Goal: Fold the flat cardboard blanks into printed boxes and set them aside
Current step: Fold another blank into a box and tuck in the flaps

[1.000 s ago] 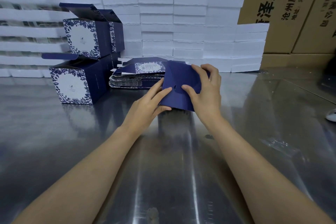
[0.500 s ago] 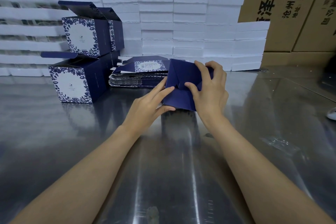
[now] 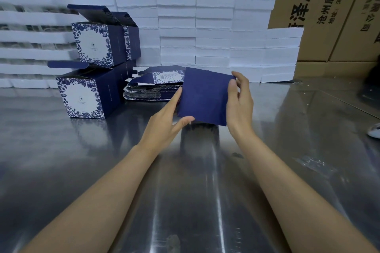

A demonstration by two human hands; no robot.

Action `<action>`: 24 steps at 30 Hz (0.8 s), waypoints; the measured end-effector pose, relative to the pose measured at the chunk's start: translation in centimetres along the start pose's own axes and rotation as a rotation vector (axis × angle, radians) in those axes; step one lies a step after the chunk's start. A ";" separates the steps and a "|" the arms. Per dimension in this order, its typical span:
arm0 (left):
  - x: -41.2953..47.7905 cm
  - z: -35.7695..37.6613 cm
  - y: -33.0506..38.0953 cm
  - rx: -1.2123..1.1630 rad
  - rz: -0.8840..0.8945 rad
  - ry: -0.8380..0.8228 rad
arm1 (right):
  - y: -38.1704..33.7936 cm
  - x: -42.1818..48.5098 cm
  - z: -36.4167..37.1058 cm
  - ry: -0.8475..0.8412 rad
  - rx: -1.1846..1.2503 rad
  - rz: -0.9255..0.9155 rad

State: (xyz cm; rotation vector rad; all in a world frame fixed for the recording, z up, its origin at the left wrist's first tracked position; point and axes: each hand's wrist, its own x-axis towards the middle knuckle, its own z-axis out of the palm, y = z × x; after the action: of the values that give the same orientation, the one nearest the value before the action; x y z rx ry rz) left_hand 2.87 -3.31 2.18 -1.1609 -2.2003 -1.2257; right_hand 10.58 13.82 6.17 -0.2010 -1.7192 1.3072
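Note:
A navy blue box (image 3: 203,96) is held just above the steel table, its plain closed face turned toward me. My left hand (image 3: 166,121) grips its lower left corner, thumb under the bottom edge. My right hand (image 3: 239,102) clasps its right side, fingers at the top right corner. Behind it lies a stack of flat printed blanks (image 3: 152,88). At the left stand folded boxes with blue floral print: a lower box (image 3: 88,96) and an upper box (image 3: 98,43) on top of it, both with lids open.
The steel table (image 3: 197,191) is shiny and reflective. White foam slabs (image 3: 216,26) are stacked in a wall at the back and left. Brown shipping cartons (image 3: 318,6) stand behind them. A small white object (image 3: 374,130) lies at the right edge.
The box's bottom flaps have been pressed shut; the face toward me is now flat. Both hands moved from its middle to its sides and lifted it slightly.

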 end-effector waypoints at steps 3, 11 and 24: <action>0.0 -0.1 -0.4 0.038 0.021 0.124 | 0.0 -0.4 0.2 0.015 -0.022 -0.076; 0.0 -0.4 0.1 0.108 0.154 0.245 | -0.6 -0.7 0.5 0.080 0.033 -0.225; 0.8 -0.1 -2.4 -0.070 -0.379 0.386 | 6.0 -0.3 0.4 -0.037 -0.304 0.228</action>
State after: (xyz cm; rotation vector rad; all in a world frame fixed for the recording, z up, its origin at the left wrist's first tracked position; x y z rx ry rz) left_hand 0.47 -3.69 1.44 -0.4782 -2.1418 -1.5353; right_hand 8.10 15.91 1.04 -0.5652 -1.9674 1.2084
